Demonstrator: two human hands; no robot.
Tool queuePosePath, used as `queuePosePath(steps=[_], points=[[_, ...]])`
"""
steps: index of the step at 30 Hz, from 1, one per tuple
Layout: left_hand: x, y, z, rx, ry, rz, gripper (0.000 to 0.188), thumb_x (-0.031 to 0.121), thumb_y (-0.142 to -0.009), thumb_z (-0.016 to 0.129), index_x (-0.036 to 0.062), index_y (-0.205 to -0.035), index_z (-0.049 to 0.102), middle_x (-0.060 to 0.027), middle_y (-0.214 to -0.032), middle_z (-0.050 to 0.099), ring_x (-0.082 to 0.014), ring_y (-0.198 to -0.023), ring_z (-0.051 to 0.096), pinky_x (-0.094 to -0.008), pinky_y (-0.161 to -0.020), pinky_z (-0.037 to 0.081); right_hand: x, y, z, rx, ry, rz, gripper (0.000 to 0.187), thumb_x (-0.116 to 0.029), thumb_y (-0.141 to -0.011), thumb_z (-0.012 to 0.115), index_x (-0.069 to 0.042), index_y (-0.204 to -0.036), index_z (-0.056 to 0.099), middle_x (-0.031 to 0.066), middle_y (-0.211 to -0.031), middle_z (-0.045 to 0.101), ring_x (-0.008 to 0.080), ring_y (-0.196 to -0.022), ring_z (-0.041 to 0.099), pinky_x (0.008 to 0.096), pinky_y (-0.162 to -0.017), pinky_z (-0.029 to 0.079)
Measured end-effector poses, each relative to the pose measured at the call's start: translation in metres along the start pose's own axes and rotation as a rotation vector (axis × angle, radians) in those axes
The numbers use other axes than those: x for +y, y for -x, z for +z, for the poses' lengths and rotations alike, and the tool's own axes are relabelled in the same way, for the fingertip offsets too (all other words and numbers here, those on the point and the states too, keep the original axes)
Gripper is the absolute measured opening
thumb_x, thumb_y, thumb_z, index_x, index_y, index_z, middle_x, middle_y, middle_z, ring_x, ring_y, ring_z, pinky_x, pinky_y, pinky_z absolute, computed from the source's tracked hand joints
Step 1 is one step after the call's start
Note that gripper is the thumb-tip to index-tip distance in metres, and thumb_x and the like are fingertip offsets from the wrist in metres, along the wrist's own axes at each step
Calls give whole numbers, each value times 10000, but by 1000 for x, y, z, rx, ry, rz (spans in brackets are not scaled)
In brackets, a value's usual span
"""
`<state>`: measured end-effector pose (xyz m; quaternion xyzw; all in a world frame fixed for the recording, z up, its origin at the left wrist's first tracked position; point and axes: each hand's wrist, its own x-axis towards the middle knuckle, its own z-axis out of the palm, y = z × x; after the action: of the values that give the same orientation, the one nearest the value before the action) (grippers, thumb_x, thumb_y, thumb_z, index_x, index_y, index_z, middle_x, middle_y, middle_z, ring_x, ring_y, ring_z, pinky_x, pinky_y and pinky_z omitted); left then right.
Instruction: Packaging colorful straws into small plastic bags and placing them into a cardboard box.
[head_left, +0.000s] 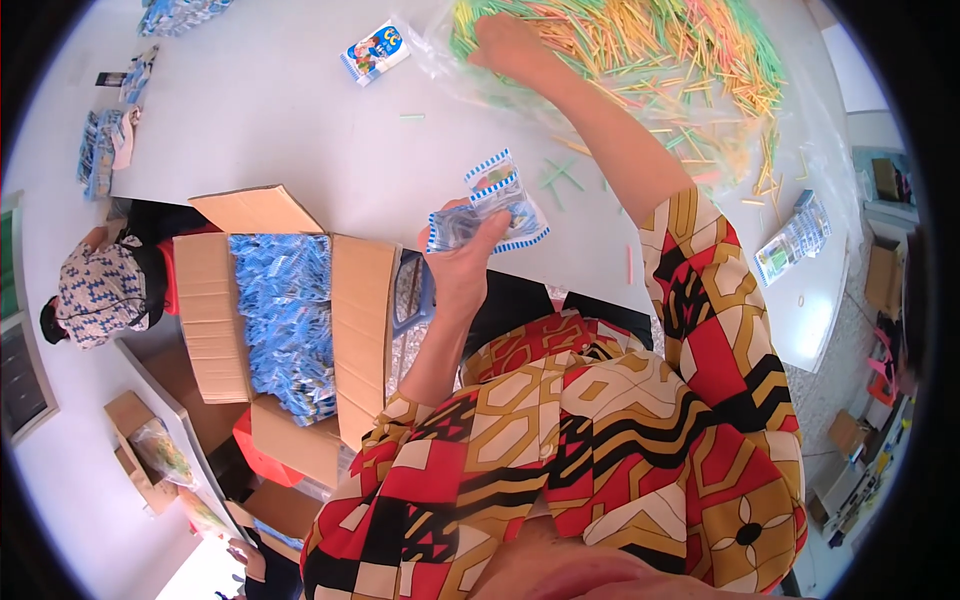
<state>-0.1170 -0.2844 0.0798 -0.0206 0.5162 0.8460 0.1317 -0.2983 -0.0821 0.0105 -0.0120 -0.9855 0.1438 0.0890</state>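
Note:
My left hand is closed on several small clear packets with blue-and-white striped edges, fanned out above the table's near edge. Small coloured pieces show inside one of them. Far across the white table, my right hand rests at the left edge of a big heap of thin sticks in green, yellow, orange and pink. Its fingers are curled down, and their tips are hidden against the heap. The sticks lie on a spread clear plastic bag.
A cardboard box full of blue packets stands left of me, flaps open. A printed packet lies at the back, another bundle of packets at right. Loose sticks are scattered nearby. Another person sits at far left.

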Motion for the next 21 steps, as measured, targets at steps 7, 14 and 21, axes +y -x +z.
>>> queuePosePath(steps=[7, 14, 21], points=[[-4, 1, -4, -27, -17, -19, 166, -11, -755, 705, -20, -900, 625, -60, -878, 652, -87, -765, 589, -234, -711, 480, 18, -22, 43, 71, -45, 86, 180, -113, -724, 512, 31, -785, 599, 244, -802, 607, 371, -771, 606, 463, -696, 476], [-6, 2, -6, -33, -53, -20, 168, 17, -757, 714, -10, -898, 628, -29, -812, 644, -69, -707, 571, -215, -660, 462, 40, -20, 54, 45, -108, 98, 235, -158, -724, 529, 52, -809, 592, 260, -835, 601, 393, -787, 595, 458, -704, 470], [-6, 5, -1, -48, -62, -32, 173, 26, -756, 717, -10, -898, 626, -31, -809, 643, -69, -708, 572, -217, -660, 462, 43, 25, 4, 427, -395, -110, 314, -233, -622, 654, 40, -754, 575, 235, -770, 591, 365, -741, 587, 439, -654, 455]])
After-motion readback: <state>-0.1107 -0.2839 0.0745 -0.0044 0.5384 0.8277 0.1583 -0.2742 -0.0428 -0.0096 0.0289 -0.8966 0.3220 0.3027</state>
